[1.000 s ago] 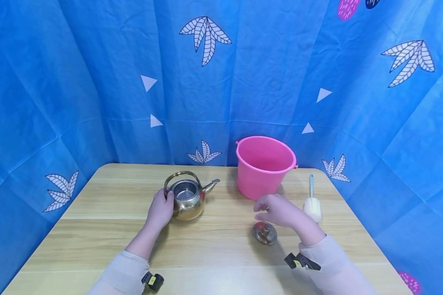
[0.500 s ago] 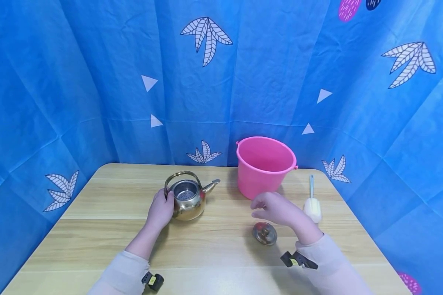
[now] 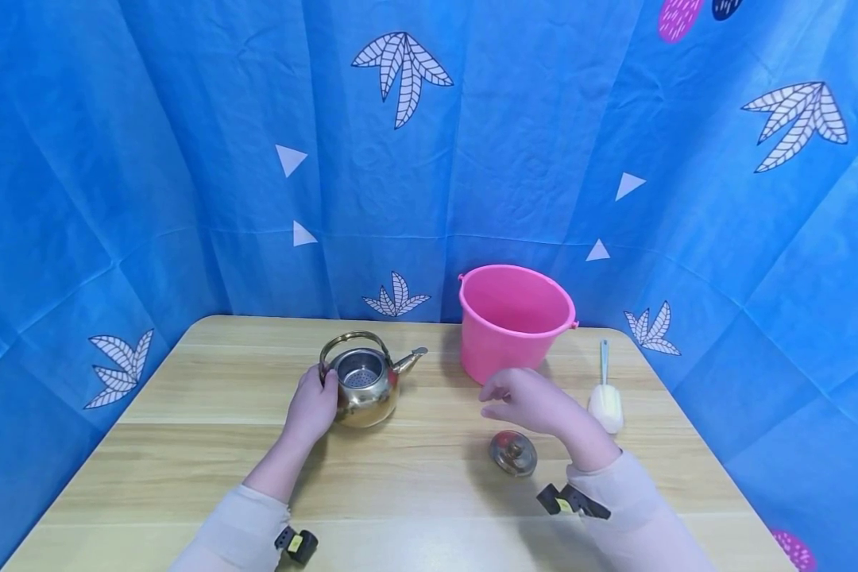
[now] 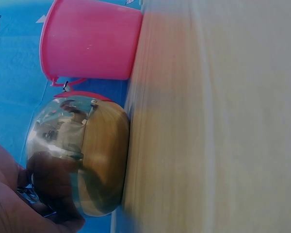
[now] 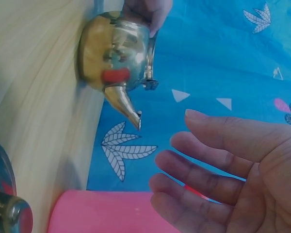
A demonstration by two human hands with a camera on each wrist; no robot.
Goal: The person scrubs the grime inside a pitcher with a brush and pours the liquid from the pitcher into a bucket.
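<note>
A shiny golden metal kettle [image 3: 366, 407] stands lidless on the table, a perforated strainer visible in its mouth and its spout pointing right. My left hand [image 3: 312, 405] grips its arched handle low on the left side; the left wrist view shows that hand [image 4: 14, 206] beside the kettle's rounded body [image 4: 80, 155]. The kettle lid [image 3: 512, 454], with a knob on top, lies to the right on the tabletop. Above and slightly behind it hovers my right hand [image 3: 536, 403], holding nothing, its fingers loosely bent and apart in the right wrist view.
A pink bucket [image 3: 496, 353] stands at the back of the wooden table [image 3: 207, 445], right of the kettle. Farther right lies a white sponge brush [image 3: 605, 407] with a pale blue handle. Blue patterned curtain [image 3: 243, 159] encloses the back and sides.
My right hand has drifted slightly left and toward the back. The left hand, kettle, lid, bucket and brush have stayed in place.
</note>
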